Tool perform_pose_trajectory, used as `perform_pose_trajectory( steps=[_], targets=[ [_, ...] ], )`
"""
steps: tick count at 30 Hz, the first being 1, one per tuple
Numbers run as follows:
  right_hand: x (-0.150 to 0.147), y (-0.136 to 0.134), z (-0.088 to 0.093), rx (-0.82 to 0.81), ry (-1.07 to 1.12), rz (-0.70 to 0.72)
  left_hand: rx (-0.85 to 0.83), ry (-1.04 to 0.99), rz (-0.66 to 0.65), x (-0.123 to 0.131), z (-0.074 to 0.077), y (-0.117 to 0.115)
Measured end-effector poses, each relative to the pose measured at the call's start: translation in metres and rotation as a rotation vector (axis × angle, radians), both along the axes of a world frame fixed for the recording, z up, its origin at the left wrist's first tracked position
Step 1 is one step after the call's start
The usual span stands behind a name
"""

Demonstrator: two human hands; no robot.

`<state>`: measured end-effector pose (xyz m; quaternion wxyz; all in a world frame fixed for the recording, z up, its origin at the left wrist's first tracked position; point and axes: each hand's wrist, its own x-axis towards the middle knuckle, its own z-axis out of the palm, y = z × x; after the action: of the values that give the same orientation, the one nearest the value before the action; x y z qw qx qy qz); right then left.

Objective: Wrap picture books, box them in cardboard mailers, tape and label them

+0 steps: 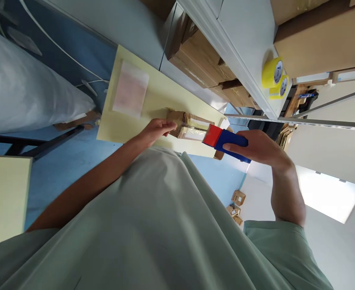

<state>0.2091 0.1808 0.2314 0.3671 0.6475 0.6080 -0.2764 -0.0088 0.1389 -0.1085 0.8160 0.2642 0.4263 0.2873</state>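
A small brown cardboard box (180, 124) with clear tape and a white label lies on the pale yellow tabletop (153, 96). At its left end is my left hand (158, 131), thumb and fingers pinched together against or just in front of the cardboard. What the pinch holds, if anything, is too small to make out. My right hand (256, 147) is wrapped round the blue handle of a tape dispenser (225, 141). The dispenser's red head and toothed edge face the right end of the box, touching or very close to it.
A pinkish-white sheet (131, 88) lies on the table's left part. Cardboard boxes (204, 56) stand behind, under a white shelf (240, 52) that carries two yellow tape rolls (272, 72) and a large carton (322, 44). A big grey-white bag (29, 88) is at left.
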Motion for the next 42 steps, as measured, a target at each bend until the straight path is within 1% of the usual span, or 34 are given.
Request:
perform_pose_trajectory(
  steps=[4, 8, 12, 16, 19, 22, 24, 26, 27, 29, 32, 34, 36, 39, 42],
  targets=[
    [-0.018, 0.011, -0.015, 0.037, -0.009, 0.034, -0.050, 0.039, 0.039, 0.017, -0.006, 0.007],
    [-0.031, 0.017, -0.031, 0.057, -0.031, 0.123, -0.118, 0.089, 0.068, 0.031, -0.017, 0.010],
    [-0.040, 0.020, -0.042, 0.053, -0.068, 0.159, -0.152, 0.142, 0.033, 0.045, -0.031, 0.010],
    [-0.045, 0.021, -0.046, 0.032, -0.093, 0.173, -0.052, 0.197, 0.000, 0.052, -0.040, 0.006],
    [-0.050, 0.020, -0.047, 0.023, -0.101, 0.183, 0.117, 0.275, -0.002, 0.053, -0.040, 0.000],
    [-0.053, 0.019, -0.049, 0.024, -0.103, 0.199, 0.269, 0.429, -0.003, 0.052, -0.041, -0.006],
    [-0.054, 0.019, -0.048, 0.020, -0.102, 0.202, 0.293, 0.531, -0.027, 0.051, -0.044, -0.011],
    [-0.054, 0.018, -0.046, 0.014, -0.101, 0.200, 0.313, 0.569, -0.055, 0.048, -0.046, -0.016],
    [-0.053, 0.018, -0.045, 0.013, -0.101, 0.201, 0.344, 0.555, -0.060, 0.045, -0.046, -0.018],
    [-0.052, 0.016, -0.042, 0.015, -0.097, 0.209, 0.463, 0.481, -0.063, 0.040, -0.040, -0.022],
    [-0.050, 0.013, -0.038, 0.016, -0.091, 0.228, 0.690, 0.374, -0.132, 0.035, -0.022, -0.019],
    [-0.050, 0.011, -0.037, 0.016, -0.091, 0.247, 0.803, 0.375, -0.211, 0.037, -0.009, -0.012],
    [-0.051, 0.008, -0.037, 0.018, -0.097, 0.268, 0.864, 0.414, -0.269, 0.042, -0.001, -0.003],
    [-0.052, 0.004, -0.038, 0.023, -0.122, 0.292, 0.881, 0.468, -0.320, 0.050, 0.001, 0.007],
    [-0.050, 0.001, -0.038, 0.030, -0.146, 0.296, 0.873, 0.507, -0.332, 0.054, -0.005, 0.011]
  ],
)
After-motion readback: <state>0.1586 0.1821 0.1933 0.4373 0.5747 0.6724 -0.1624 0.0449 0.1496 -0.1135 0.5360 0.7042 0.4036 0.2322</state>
